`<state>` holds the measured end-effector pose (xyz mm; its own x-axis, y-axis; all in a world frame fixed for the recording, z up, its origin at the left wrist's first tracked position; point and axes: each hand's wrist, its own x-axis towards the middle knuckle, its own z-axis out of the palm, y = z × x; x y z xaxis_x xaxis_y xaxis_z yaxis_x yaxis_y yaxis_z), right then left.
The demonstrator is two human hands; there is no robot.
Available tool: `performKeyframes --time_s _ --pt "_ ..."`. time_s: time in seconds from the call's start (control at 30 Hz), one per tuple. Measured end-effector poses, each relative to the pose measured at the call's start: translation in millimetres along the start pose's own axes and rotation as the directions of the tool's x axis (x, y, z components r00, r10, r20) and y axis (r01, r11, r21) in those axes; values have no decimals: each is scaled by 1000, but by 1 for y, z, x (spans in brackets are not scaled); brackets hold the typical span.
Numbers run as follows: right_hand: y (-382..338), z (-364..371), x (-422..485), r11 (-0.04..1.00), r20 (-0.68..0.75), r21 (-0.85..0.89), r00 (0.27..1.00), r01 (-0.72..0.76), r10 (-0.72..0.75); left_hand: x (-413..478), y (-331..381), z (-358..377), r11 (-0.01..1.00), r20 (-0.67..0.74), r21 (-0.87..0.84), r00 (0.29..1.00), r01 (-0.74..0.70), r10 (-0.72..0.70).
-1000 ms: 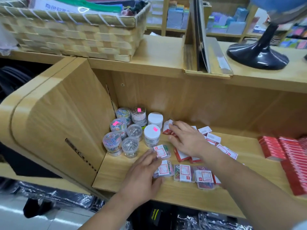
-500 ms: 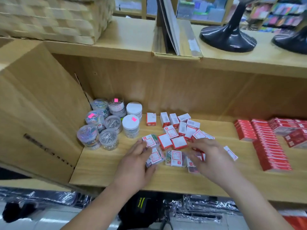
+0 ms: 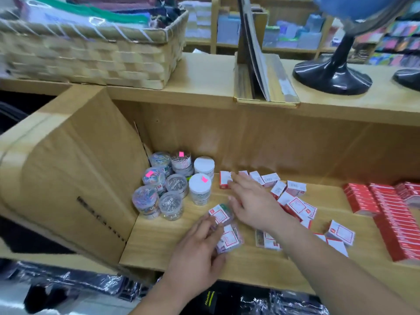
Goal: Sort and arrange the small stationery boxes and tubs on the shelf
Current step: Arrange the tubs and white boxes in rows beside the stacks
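Note:
Several round clear tubs (image 3: pixel 173 184) of clips and pins, some white-lidded, stand clustered in the shelf's back left corner. Small red-and-white boxes (image 3: pixel 295 202) lie scattered across the wooden shelf (image 3: pixel 159 242). My left hand (image 3: pixel 197 248) is at the front, with thumb and fingers closed around a small clear labelled box (image 3: pixel 229 241). Another clear box (image 3: pixel 219 214) lies just beyond its fingertips. My right hand (image 3: pixel 252 201) reaches over the scattered pile, fingers spread, fingertips touching a red-and-white box (image 3: pixel 225 178) near the back wall.
Rows of red boxes (image 3: pixel 391 219) fill the shelf's right side. A slanted wooden side panel (image 3: pixel 68 178) closes off the left. On the top ledge sit a woven basket (image 3: pixel 95 57), a cardboard holder (image 3: pixel 263 87) and a black globe stand (image 3: pixel 331 78).
My right hand has moved from the front of the pile back and left to the box by the rear wall. My left hand has curled around a clear box. The view has tilted up.

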<state>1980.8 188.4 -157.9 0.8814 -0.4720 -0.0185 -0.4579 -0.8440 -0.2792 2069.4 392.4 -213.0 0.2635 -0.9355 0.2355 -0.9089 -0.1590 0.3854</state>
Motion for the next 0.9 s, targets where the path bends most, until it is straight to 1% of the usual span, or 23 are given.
performKeyframes --time_s 0.1,0.17,0.33,0.47,0.53,0.6,0.63,0.67,0.73,0.77,0.8,0.9 --pt "-2 6 25 988 130 -143 991 54 -35 -5 -7 -7 999 43 -33 999 25 -24" --pt "-3 13 30 971 175 -225 984 79 -39 -7 -9 -10 997 58 -61 997 47 -43" --pt "6 15 32 948 144 -318 989 29 18 -6 -8 -13 994 29 -73 996 83 -81" --pt "3 8 23 930 145 -367 988 4 53 -2 -7 -12 996 14 -48 997 79 -79" --pt "4 6 18 943 140 -330 986 -43 94 -1 -6 -10 997 -4 -35 997 74 -74" --pt "5 3 10 967 135 -248 987 -52 88 0 -4 -7 997 -21 -26 997 78 -79" --pt "3 2 4 985 101 -167 993 -42 60 1 -3 -5 997 -30 -17 996 79 -79" --pt "-1 1 -5 997 52 -50 997 -54 56 2 -1 -4 997 -38 -5 997 72 -72" --pt "-14 0 -28 975 -33 185 991 -122 130 5 4 -4 998 -43 -2 997 65 -65" --pt "-21 2 -40 957 -63 249 983 -149 170 6 6 -5 997 -41 -17 997 72 -72" --pt "-27 6 -53 953 -102 254 975 -164 195 8 5 -6 996 -40 -45 996 78 -80" --pt "-41 21 -86 964 -212 173 948 -203 237 10 -5 -10 988 -84 -137 992 77 -89"
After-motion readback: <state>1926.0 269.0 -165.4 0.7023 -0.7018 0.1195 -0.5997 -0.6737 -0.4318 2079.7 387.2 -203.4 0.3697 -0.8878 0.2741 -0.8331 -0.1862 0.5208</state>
